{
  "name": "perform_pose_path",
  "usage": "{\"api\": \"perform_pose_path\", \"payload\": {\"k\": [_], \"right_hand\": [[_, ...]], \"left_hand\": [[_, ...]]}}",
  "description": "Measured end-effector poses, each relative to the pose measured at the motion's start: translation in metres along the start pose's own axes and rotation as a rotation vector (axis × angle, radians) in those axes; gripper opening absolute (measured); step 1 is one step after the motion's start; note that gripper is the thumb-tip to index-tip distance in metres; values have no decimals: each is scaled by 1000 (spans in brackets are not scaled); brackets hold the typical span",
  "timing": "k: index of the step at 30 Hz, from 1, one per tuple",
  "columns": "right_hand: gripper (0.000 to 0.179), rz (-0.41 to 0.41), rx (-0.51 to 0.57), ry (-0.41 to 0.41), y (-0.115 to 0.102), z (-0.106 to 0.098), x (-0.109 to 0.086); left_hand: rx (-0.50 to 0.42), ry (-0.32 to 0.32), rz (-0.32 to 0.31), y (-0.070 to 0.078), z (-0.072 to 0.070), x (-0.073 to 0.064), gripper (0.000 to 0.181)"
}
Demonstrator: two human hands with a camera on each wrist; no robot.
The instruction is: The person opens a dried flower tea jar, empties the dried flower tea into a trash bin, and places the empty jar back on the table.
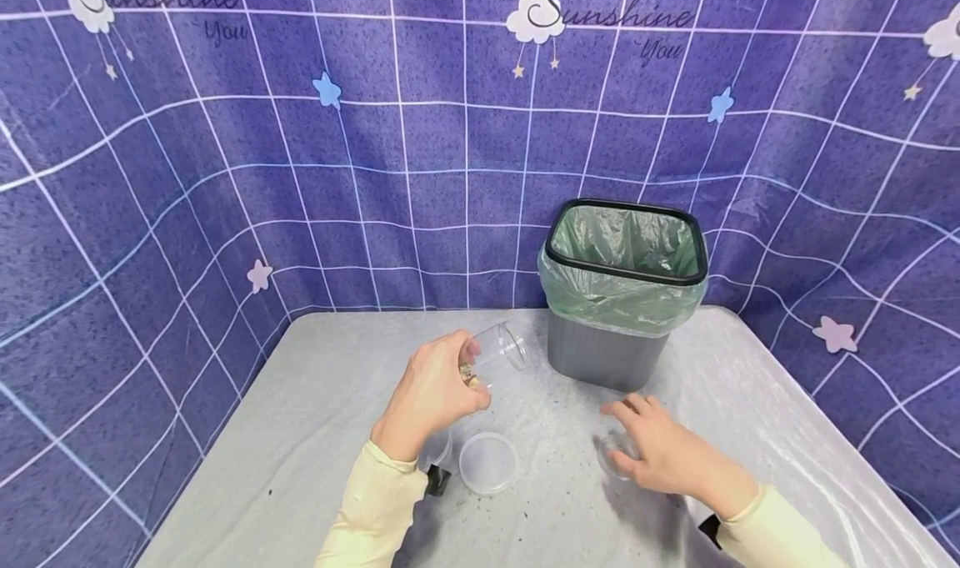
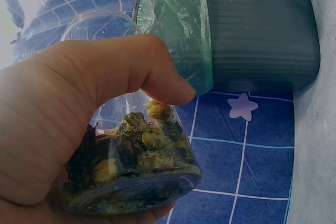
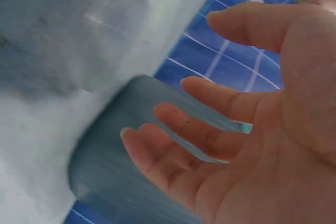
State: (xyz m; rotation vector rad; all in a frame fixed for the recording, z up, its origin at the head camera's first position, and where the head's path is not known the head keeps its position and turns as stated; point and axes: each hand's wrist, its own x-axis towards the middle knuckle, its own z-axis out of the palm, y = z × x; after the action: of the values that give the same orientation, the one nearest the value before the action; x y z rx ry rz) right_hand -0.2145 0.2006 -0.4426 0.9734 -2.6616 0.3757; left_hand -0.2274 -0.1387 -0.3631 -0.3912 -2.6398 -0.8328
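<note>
My left hand (image 1: 431,384) grips a clear plastic jar (image 1: 497,353) tilted on its side, its mouth facing right towards the bin. Dried yellow-green flower buds (image 2: 155,140) and darker bits lie at the bottom of the jar, as the left wrist view shows. My right hand (image 1: 667,449) hovers over the table with fingers spread and loosely bent, and its palm is bare in the right wrist view. Beneath those fingers sits a clear round plastic piece (image 1: 609,461), partly hidden; whether it is a lid or a jar I cannot tell.
A grey bin (image 1: 600,355) with a green liner (image 1: 618,305) and black rim stands at the back right. A round translucent lid (image 1: 487,464) lies near the left wrist, beside another clear container (image 1: 437,449) half covered by the arm. Dark crumbs dot the grey tabletop (image 1: 322,434).
</note>
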Motion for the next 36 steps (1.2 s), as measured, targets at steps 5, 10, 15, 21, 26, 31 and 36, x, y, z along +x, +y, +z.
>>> {"api": "perform_pose_path", "payload": {"k": [5,10,15,21,26,31,36], "right_hand": [[43,-59,-3,122,-6,-19,9],[37,-96,10,203,-13,-40,16],[36,-164,7,292,-16,-59,24],[32,-254,23,456,-10,-88,36],[40,-262,-28,597,-2,-116,48],[56,-165,-52,574,11,-133,55],[63,-108,-76,532,26,-135,61]], "left_hand": [[-14,4,-2,-1,-1,-1,42],[-18,7,-7,-1,-1,-1,43],[-18,8,-6,0,-3,-2,43],[-4,18,8,-1,-3,-2,43],[4,22,16,-2,-2,-2,43],[2,21,5,-2,-4,-2,43],[-4,11,4,-3,-4,-3,44]]}}
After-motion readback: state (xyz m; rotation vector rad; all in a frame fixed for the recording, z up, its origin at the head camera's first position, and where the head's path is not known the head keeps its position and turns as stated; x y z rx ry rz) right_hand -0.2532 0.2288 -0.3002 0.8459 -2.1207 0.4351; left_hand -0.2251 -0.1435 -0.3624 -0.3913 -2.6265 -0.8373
